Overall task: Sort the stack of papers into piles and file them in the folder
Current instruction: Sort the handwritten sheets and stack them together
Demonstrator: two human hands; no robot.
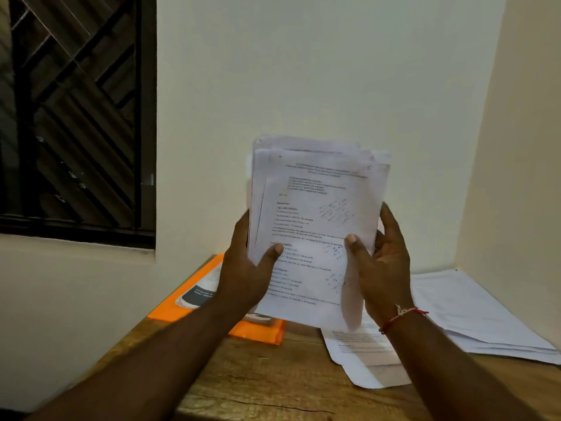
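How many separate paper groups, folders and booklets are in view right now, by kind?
Held paper stack, gripped by left hand and right hand: 1
Paper piles on the table: 2, near pile and far-right pile
Orange folder: 1
Booklet lying on the folder: 1
Total: 5

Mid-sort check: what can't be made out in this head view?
- Print on the stack: blurred, too small to read.
- The folder: middle hidden behind the left hand and stack.
- The right pile: cut by the frame's right edge, partly behind the right hand.
- The loose sheets: tops hidden by the stack.
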